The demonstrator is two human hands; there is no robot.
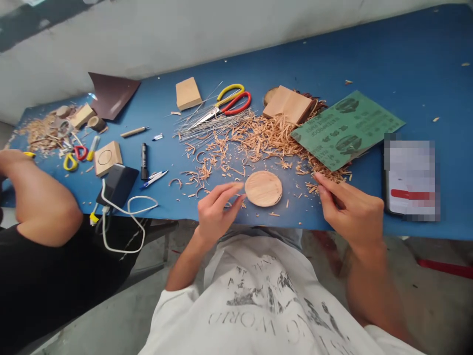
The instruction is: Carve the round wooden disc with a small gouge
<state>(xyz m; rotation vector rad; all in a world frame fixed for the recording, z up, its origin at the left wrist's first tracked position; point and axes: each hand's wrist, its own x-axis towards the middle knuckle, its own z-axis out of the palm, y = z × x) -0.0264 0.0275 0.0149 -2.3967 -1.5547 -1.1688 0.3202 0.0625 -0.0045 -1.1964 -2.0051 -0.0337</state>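
Observation:
A round, pale wooden disc with a raised rim [263, 189] lies flat near the table's front edge. Beside its left edge is my left hand [218, 209], thumb and fingers a little apart and holding nothing; whether the fingertips touch the rim I cannot tell. My right hand [351, 209] is to the right of the disc and apart from it, its thumb and forefinger pinched together. Something small and dark may be between those fingertips, too small to name. Curled wood shavings [273, 130] are heaped behind the disc, and a green sandpaper sheet [347, 129] lies partly over them.
Behind are scissors [231, 101] on thin metal wires [210, 125], and wooden blocks [288, 104]. A phone [412, 180] lies at right. Leftward are a marker [144, 160], pens [154, 179], a power bank [117, 185] with white cable, and another person's arm [48, 197].

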